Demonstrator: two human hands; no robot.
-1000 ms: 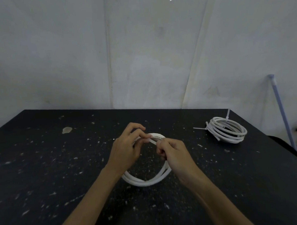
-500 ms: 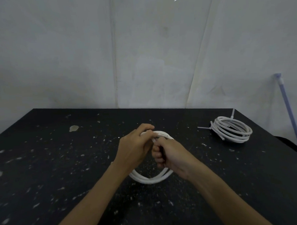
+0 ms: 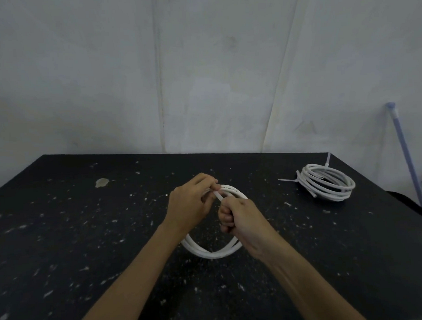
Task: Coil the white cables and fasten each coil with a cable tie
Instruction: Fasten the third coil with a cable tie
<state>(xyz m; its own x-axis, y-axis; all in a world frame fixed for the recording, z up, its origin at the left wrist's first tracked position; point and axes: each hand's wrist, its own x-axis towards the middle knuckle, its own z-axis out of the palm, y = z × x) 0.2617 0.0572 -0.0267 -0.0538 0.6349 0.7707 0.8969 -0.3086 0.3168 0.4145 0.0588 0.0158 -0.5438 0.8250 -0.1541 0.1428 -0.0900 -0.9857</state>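
While my left grip [image 3: 190, 204] pinches the coil [image 3: 209, 253] upright over the surface [image 3: 87, 237], my right grip [image 3: 241, 221] clenches the tie [image 3: 218, 197]; a steady, straight pull, loops held together, should cinch it snug.

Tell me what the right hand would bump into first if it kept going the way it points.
Probably the left hand, just ahead, gripping the white coil; only the cable tie the right hand holds lies between. Depth is unclear.
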